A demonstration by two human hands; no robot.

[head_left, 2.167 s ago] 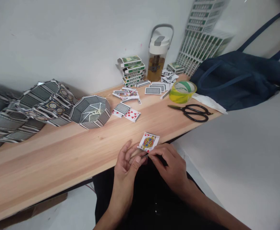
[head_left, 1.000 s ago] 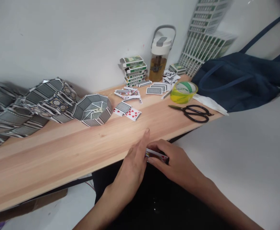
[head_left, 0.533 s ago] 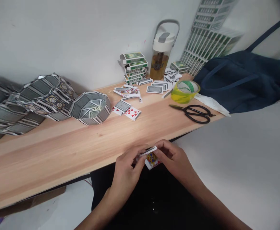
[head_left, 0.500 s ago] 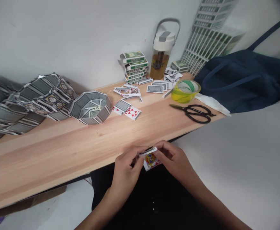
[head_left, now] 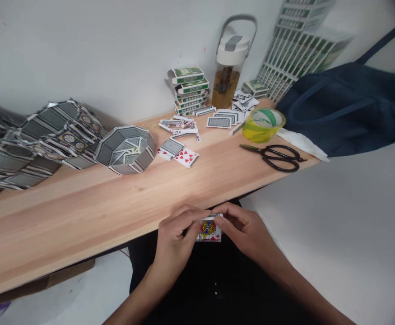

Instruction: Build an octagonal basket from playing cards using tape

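Observation:
Between both hands, just off the table's front edge, is a playing card [head_left: 209, 229] with a red and yellow court figure and red hearts facing me. Its upper edge is folded over into a narrow strip. My left hand [head_left: 177, 232] pinches the card's left side with thumb and fingers. On the other side my right hand [head_left: 243, 229] grips the top right corner, thumb in front. The fingers behind the card are partly hidden. Beyond them on the wooden table [head_left: 116, 203] lie a few loose cards [head_left: 186, 156], some face up with hearts.
At left stand bowl-like structures of folded cards [head_left: 126, 151]. Toward the back are stacked card boxes [head_left: 188, 90], a drink bottle [head_left: 229, 67] and more loose cards [head_left: 219, 122]. Yellow tape [head_left: 261, 128], black scissors [head_left: 278, 157] and a dark blue bag [head_left: 346, 108] occupy the right.
The card has turned flatter toward me, showing more of its face, and its folded top strip has tipped back. Both hands stay on it, slightly lower. The camera view has shifted a little.

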